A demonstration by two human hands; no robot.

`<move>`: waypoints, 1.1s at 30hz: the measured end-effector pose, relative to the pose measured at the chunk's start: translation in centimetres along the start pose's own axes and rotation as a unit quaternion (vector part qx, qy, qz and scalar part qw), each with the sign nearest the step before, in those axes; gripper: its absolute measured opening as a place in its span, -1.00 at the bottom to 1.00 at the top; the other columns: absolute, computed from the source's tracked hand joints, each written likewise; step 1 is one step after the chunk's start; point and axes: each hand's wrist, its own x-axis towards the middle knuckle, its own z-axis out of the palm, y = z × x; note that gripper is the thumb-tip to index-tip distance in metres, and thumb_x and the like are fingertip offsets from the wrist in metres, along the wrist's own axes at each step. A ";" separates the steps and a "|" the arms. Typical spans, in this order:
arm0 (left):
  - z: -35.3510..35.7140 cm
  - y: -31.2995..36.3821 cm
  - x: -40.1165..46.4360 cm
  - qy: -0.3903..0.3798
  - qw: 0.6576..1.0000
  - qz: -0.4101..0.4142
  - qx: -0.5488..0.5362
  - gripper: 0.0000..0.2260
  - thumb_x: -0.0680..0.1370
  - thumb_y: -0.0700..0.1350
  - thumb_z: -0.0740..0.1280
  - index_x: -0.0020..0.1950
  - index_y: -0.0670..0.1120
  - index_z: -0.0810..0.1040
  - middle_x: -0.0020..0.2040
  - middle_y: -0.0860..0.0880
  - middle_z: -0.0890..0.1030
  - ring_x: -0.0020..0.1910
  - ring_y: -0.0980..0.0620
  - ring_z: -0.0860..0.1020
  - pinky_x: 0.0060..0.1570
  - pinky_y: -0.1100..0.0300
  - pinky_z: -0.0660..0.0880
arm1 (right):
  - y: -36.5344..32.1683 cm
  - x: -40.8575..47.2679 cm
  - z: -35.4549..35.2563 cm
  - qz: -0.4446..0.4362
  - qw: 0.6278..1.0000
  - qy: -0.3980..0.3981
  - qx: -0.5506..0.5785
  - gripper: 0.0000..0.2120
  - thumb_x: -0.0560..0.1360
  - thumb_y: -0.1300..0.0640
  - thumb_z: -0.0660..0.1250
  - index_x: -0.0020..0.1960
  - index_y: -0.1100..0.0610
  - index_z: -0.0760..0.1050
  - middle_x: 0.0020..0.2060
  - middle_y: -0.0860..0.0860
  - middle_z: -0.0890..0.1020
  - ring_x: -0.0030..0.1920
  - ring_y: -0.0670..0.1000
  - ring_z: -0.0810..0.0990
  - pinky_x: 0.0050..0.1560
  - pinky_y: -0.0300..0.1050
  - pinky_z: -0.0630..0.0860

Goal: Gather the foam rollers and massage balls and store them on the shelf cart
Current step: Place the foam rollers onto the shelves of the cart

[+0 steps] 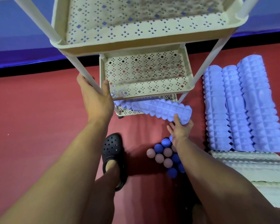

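A cream shelf cart (pixel 152 33) with three perforated trays stands in front of me on the red floor. My left hand (pixel 95 97) grips its front left post (pixel 81 68). My right hand (pixel 181 128) holds one end of a lilac foam roller (pixel 158 109); the roller's far end lies under the middle tray, over the bottom tray (pixel 128 112). Three more lilac rollers (pixel 242 107) lie side by side on the floor to the right. A cluster of blue and pink spiky massage balls (pixel 164 157) sits on the floor below my right hand.
Pale grey foam rollers (pixel 252 165) lie at the right, near the lilac ones. My foot in a black clog (pixel 113 157) stands left of the balls. A blue wall (pixel 19 29) runs behind the cart.
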 end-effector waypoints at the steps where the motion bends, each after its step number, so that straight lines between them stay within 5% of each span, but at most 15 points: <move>1: 0.1 0.0 -0.1 0.000 1.000 -0.001 0.001 -0.60 0.63 -0.08 0.31 0.41 -0.04 0.25 0.12 0.12 0.43 0.12 0.07 0.45 0.10 0.26 0.39 | 0.2 0.0 0.1 -0.010 1.000 0.003 -0.008 -0.52 0.55 0.06 0.48 0.39 0.06 0.38 0.22 0.06 0.66 0.15 0.13 0.69 -0.10 -0.04 0.70; 7: 0.3 -0.4 0.1 -0.002 1.000 0.009 0.021 -0.54 0.60 -0.10 0.34 0.43 -0.04 0.22 0.24 0.01 0.42 0.23 -0.01 0.45 0.31 0.03 0.45 | 1.5 -0.8 1.4 -0.054 0.996 0.059 -0.037 -0.54 0.55 0.04 0.47 0.33 0.06 0.33 0.17 0.08 0.67 0.13 0.13 0.69 -0.09 0.00 0.67; 11: 0.2 -0.6 0.4 0.002 1.000 0.003 0.016 -0.49 0.57 -0.09 0.34 0.45 -0.05 0.21 0.25 0.00 0.41 0.26 -0.04 0.44 0.35 -0.08 0.45 | 2.5 -0.5 2.6 -0.094 0.989 0.099 -0.050 -0.51 0.47 -0.02 0.52 0.27 0.01 0.35 0.13 0.13 0.68 0.14 0.19 0.68 0.13 0.29 0.62; 18: 0.0 -0.8 0.4 -0.015 1.000 0.009 0.012 -0.45 0.58 -0.11 0.34 0.50 -0.04 0.18 0.33 -0.03 0.40 0.33 -0.03 0.42 0.37 -0.09 0.43 | 2.6 -2.0 3.6 -0.136 0.974 0.073 -0.169 -0.64 0.59 -0.10 0.37 0.26 0.01 0.34 -0.02 0.02 0.68 -0.03 0.08 0.69 0.00 0.00 0.60; 28: -0.1 -3.5 0.2 -0.043 0.999 0.018 0.004 -0.28 0.56 -0.18 0.38 0.60 0.07 0.07 0.40 0.10 0.34 0.38 0.12 0.40 0.24 0.43 0.36 | -0.4 1.9 3.6 -0.102 0.921 -0.001 -0.376 -0.65 0.60 -0.01 0.32 0.29 0.12 0.34 0.06 0.15 0.67 0.05 0.22 0.67 0.13 0.11 0.57; 33: -0.3 -9.8 0.5 -0.127 0.984 -0.065 0.103 0.07 0.43 -0.17 0.58 0.67 0.05 -0.13 0.54 -0.02 0.19 0.55 -0.05 0.23 0.51 -0.03 0.27 | -3.2 2.3 1.2 -0.062 0.883 -0.150 -0.441 -0.36 0.53 0.22 0.47 0.49 0.09 0.22 0.20 0.05 0.62 0.18 0.02 0.60 0.16 -0.04 0.53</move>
